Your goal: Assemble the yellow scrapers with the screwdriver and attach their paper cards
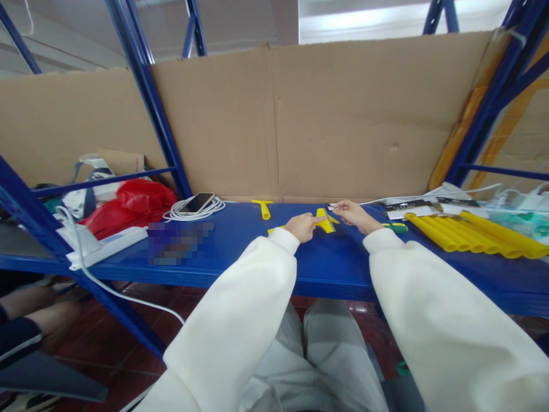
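Note:
On the blue tabletop, my left hand (pixel 301 227) is closed around the handle of a yellow T-shaped scraper (pixel 325 224). Its head points right, with a thin greyish strip along the edge. My right hand (pixel 354 216) is raised just beyond that head, fingertips pinched together at a small dark-and-white thing too small to name. Farther back and left lies a second yellow T-shaped piece (pixel 265 212). A green-and-yellow screwdriver handle (pixel 395 228) shows beside my right wrist, partly hidden by the sleeve.
Several yellow tubes (pixel 469 234) lie in a row at the right, before black-and-white packets (pixel 412 209). At left are a phone (pixel 198 202) on a coiled white cable, a white power strip (pixel 114 246) and a red bag (pixel 132 206). Cardboard (pixel 343 120) walls the back. Another person's legs show lower left.

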